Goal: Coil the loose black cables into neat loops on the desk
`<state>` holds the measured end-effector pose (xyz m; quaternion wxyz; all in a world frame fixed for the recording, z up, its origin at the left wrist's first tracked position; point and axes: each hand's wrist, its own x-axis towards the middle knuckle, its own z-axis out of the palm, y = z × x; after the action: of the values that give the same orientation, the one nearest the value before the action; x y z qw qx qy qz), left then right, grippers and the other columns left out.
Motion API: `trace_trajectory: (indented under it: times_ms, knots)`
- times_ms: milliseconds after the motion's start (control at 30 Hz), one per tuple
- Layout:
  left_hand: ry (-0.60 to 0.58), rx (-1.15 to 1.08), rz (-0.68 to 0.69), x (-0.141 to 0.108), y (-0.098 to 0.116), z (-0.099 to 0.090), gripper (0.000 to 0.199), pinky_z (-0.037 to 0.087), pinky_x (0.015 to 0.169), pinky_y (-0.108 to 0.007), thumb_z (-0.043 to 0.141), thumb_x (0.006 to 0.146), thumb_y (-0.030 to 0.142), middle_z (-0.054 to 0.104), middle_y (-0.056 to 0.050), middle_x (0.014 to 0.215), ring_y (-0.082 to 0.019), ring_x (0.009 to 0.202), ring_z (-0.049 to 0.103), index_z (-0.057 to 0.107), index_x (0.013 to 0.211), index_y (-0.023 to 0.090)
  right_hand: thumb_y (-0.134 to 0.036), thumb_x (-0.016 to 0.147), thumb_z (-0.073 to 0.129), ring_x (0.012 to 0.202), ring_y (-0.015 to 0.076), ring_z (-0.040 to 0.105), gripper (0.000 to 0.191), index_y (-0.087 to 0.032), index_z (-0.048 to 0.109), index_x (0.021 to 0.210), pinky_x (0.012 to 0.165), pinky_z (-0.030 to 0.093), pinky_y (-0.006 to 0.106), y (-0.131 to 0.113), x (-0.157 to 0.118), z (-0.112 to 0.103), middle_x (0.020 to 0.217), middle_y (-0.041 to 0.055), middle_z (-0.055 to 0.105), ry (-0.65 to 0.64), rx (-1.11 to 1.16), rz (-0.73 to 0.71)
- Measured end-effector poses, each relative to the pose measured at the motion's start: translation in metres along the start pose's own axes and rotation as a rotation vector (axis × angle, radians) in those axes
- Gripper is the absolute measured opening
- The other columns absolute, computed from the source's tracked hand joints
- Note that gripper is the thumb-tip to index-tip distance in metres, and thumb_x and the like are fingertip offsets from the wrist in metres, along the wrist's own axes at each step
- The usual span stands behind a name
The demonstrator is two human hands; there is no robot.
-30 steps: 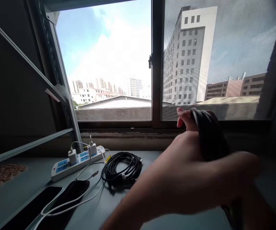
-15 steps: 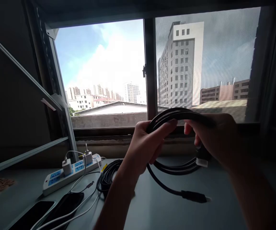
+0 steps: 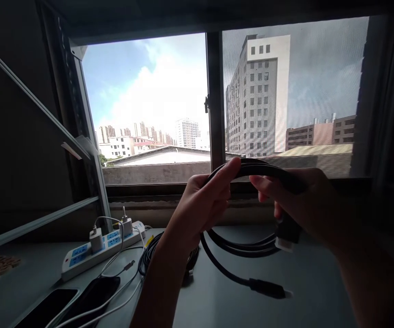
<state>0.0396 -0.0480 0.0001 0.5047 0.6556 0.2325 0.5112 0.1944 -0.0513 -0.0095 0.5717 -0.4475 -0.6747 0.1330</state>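
A black cable [image 3: 243,250] is wound into a loose coil and held up above the table between both hands. My left hand [image 3: 200,202] is closed around the coil's left side, thumb lying along the top strands. On the right side, my right hand [image 3: 304,196] grips the coil, its thumb and fingers bent beneath the upper strands. One wide plug [image 3: 286,237] with a pale, clear-looking cap hangs just below my right hand. The other plug [image 3: 268,288], also pale at its tip, dangles from a loose end lower down.
Partly behind my left forearm lies another coiled black cable [image 3: 149,257]. A white power strip [image 3: 103,248] with chargers, white cords and two dark phones [image 3: 51,305] occupy the table's left. Metal frame bars [image 3: 43,221] stand at left; a window [image 3: 149,105] is behind.
My left hand has shifted slightly left, with its thumb now stretched up over the coil. The coil and its dangling plug have moved a little left and down.
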Motion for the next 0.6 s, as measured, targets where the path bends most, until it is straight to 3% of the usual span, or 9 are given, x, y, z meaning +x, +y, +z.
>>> trace_trajectory:
  times_ms: [600]
  knots:
    - [-0.039, -0.043, -0.019, -0.0045, 0.0024, 0.0021, 0.049, 0.006, 0.027, -0.017, 0.050, 0.079, 0.039, 0.014, 0.009, 0.034, -0.001, 0.026, 0.013, 0.022, 0.045, 0.018, -0.047, 0.071, 0.055, 0.032, 0.0028, 0.042, 0.038, -0.016, 0.055, 0.049, 0.031, 0.031, 0.010, 0.0027, -0.0010, 0.0026, 0.035, -0.0048, 0.044, 0.029, -0.001, -0.038]
